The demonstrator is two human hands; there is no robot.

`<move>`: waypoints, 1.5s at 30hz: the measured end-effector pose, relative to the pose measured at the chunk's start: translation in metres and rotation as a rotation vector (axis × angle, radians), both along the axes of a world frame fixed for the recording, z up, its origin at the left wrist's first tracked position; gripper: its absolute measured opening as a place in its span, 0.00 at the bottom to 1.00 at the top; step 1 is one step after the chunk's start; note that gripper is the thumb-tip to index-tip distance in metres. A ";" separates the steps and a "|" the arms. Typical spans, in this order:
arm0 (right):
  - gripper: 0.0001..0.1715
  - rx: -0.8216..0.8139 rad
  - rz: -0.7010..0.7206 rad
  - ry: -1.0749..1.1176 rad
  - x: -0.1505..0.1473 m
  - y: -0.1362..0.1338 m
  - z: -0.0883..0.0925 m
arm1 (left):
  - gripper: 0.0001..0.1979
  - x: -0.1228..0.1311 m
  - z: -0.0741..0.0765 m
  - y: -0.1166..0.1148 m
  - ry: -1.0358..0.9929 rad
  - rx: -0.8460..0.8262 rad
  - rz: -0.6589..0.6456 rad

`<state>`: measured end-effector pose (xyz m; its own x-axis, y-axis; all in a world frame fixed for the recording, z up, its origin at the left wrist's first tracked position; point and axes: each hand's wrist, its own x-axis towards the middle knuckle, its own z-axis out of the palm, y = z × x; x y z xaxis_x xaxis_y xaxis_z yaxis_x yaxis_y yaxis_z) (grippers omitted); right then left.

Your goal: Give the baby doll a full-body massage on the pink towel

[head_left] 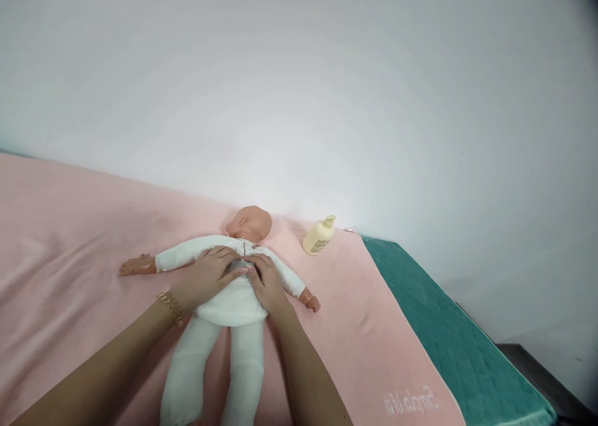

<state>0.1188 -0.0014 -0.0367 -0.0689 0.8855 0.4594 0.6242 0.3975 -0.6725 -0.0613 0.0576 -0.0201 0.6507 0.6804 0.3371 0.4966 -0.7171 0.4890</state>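
Observation:
A baby doll (231, 307) in white cloth lies stretched out on a pink blanket, arms spread wide and its bald head turned aside. Both of my hands rest on its upper torso. My left hand (212, 276), below a gold-coloured bracelet (170, 307), lies with fingers extended across the cloth. Opposite it, my right hand (267, 281) also lies flat with fingers outstretched. The thumbs meet or nearly meet in the middle. Between the hands shows a greyish patch, perhaps shadow; I cannot tell what it is. Neither hand grips anything that I can see.
A pale yellow pump bottle (318, 236) stands right of the doll's head. The pink blanket (355, 351), with white lettering near its corner, covers most of a green mattress (434, 326). A white wall (299, 102) rises behind. Something dark (537, 370) is beyond the right edge.

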 end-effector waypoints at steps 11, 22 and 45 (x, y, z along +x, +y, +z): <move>0.24 -0.077 -0.196 0.032 -0.009 0.020 0.015 | 0.27 -0.006 -0.010 0.013 -0.040 0.084 -0.042; 0.21 -0.007 -0.220 0.064 -0.010 0.021 -0.002 | 0.28 -0.004 -0.012 0.011 -0.002 0.052 -0.024; 0.17 0.035 -0.139 0.222 0.005 0.004 0.015 | 0.28 -0.019 0.018 0.009 -0.161 -0.078 -0.025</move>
